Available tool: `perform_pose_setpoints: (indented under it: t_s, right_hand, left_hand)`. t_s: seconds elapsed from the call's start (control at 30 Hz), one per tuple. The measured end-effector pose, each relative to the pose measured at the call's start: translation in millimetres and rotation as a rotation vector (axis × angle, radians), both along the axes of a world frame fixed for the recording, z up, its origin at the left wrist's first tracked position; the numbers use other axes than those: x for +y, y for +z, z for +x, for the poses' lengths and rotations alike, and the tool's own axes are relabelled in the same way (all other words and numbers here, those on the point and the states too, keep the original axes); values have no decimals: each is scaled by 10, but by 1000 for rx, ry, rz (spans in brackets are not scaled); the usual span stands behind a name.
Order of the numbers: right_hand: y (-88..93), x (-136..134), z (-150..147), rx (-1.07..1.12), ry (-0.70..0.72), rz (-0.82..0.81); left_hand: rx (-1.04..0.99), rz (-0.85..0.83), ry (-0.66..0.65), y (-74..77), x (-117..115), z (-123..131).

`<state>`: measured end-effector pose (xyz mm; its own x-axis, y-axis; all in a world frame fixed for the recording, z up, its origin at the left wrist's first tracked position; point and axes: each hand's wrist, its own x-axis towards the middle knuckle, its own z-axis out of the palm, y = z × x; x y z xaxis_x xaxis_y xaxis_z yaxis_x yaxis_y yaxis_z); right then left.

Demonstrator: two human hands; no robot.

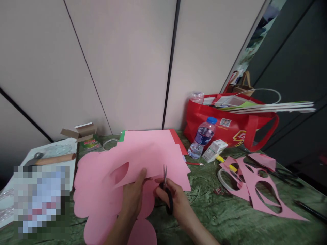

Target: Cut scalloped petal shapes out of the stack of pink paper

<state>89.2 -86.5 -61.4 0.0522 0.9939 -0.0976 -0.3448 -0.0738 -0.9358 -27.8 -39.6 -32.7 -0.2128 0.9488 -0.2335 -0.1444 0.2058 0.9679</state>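
Note:
My left hand (134,195) grips the lower edge of a sheet of pink paper (148,156), the thumb on top. A curved cut-out shows at the sheet's left end. My right hand (176,197) is closed round a small pair of scissors with black handles (168,200). The tips point up, close to the paper's lower right edge; whether the blades touch it I cannot tell. Beneath and to the left lies a large pink piece with scalloped edges (94,190). More pink, red and green sheets (178,141) are stacked behind.
To the right are pink offcuts with oval holes (265,197), a tape roll (226,180) and a black pen (310,211). A water bottle (203,137), a small white carton (215,150) and a red bag (230,122) stand behind. A hammer (55,159) and an opened box (90,141) are at left.

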Motion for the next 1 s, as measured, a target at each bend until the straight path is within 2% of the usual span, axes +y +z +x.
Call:
perform_pose_setpoints:
  t_s: [0.1,0.17,0.33,0.53,0.67,0.8,1.0]
  right_hand:
    - [-29,-79,-58,35,148,19]
    - [-40,-98,-69,68,185,15]
    - [-43,-59,-42,86,172,5]
    - [-40,-64,-50,84,210,2]
    - [-13,-62,-55,85,189,29]
    - [22,-40,-41,91,100,75]
    - [80,-44,-30,132,36,21]
  left_hand:
    - [115,-30,-60,9,8,-39]
    - [152,-15,-74,2,10,-47]
    - [199,-1,-107,60,-3,-15]
    - [191,-77,-61,180,-22,9]
    - [190,-11,-84,81,-22,20]
    - [208,-6,-95,-9,-41,49]
    - [202,-47,-96,27,-63,84]
